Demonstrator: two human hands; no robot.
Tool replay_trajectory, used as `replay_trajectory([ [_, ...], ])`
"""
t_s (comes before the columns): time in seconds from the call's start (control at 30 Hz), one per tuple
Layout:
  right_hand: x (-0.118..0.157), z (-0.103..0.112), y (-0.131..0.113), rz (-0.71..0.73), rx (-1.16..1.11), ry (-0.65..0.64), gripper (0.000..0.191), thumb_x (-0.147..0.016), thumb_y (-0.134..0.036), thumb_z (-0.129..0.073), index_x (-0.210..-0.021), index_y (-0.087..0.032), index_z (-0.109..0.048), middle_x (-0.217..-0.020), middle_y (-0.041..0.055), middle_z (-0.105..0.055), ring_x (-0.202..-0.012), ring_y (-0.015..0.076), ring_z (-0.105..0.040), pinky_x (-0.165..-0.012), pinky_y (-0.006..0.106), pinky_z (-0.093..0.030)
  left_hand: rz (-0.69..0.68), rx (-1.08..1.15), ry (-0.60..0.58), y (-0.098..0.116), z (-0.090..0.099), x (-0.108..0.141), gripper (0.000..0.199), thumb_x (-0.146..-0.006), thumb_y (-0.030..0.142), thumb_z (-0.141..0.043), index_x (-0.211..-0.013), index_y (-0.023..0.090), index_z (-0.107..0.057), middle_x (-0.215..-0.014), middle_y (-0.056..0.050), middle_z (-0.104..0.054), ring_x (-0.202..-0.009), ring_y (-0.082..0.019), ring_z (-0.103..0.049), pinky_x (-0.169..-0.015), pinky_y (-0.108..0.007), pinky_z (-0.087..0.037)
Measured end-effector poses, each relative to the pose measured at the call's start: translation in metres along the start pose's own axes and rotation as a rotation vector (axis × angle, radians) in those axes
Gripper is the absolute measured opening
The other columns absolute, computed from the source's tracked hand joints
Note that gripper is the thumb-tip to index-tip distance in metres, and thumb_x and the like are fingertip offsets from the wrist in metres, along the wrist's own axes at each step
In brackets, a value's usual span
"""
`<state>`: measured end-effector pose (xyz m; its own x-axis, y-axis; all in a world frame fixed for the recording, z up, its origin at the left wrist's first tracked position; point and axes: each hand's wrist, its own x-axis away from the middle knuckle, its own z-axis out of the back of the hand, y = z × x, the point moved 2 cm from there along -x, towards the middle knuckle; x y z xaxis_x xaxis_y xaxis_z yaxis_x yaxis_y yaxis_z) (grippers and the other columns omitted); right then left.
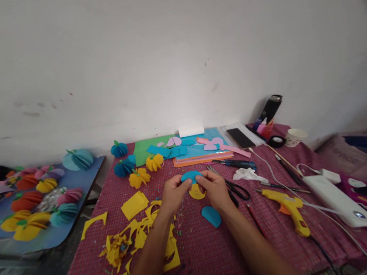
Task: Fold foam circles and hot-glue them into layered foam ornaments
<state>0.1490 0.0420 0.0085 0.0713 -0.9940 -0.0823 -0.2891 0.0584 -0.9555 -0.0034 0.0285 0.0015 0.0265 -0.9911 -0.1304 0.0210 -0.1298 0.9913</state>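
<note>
Between both hands I hold a blue paper piece [191,176] with a rounded upper edge. My left hand [175,191] pinches its left side, thumb on top. On the right side my right hand [213,187] grips it the same way. Just below the piece shows a yellow paper disc [197,192], partly covered; whether it is held or lies on the cloth I cannot tell. A folded blue paper half-circle [211,216] rests on the tablecloth near my right wrist. Black-handled scissors [236,190] lie right of my right hand.
Yellow paper scraps [142,231] cover the left, beside a yellow paper stack [135,205]. Paper pumpkins [124,167] stand behind. A yellow glue gun [289,209], a white power bank [339,200], cables and a pencil [257,221] lie right. A side table [81,171] bears more pumpkins.
</note>
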Motion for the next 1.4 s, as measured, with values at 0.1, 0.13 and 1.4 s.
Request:
replay_trajectory([
  [0.1, 0.000, 0.001, 0.001, -0.008, -0.004, 0.005, 0.024, -0.075, -0.039, -0.076, -0.071, -0.018, -0.064, -0.050, -0.0055, -0.053, -0.045, 0.0087, -0.042, -0.046, 0.023, -0.031, -0.003, 0.015, 0.025, 0.002, -0.001, 0.001, 0.028, -0.083, 0.041, -0.070, -0.072, 0.015, -0.064, -0.067, 0.000, -0.063, -0.065, -0.013, -0.053, -0.064, -0.024, -0.041],
  [0.13, 0.000, 0.001, 0.001, -0.011, -0.003, 0.001, 0.024, -0.076, -0.039, -0.076, -0.070, -0.018, -0.064, -0.050, -0.0053, -0.053, -0.045, 0.0087, -0.043, -0.046, 0.023, -0.031, -0.004, 0.028, 0.039, 0.002, -0.001, 0.001, 0.029, -0.083, 0.041, -0.070, -0.072, 0.015, -0.064, -0.067, 0.000, -0.063, -0.065, -0.013, -0.053, -0.064, -0.024, -0.041],
  [1.4, -0.001, 0.002, 0.002, -0.009, 0.048, 0.023, 0.025, -0.079, -0.040, -0.072, -0.069, -0.019, -0.064, -0.050, -0.0043, -0.055, -0.044, 0.0101, -0.045, -0.045, 0.023, -0.033, 0.109, 0.407, 0.036, -0.002, -0.006, -0.001, 0.035, -0.082, 0.047, -0.073, -0.087, 0.013, -0.066, -0.071, -0.003, -0.067, -0.064, -0.013, -0.063, -0.064, -0.026, -0.050],
])
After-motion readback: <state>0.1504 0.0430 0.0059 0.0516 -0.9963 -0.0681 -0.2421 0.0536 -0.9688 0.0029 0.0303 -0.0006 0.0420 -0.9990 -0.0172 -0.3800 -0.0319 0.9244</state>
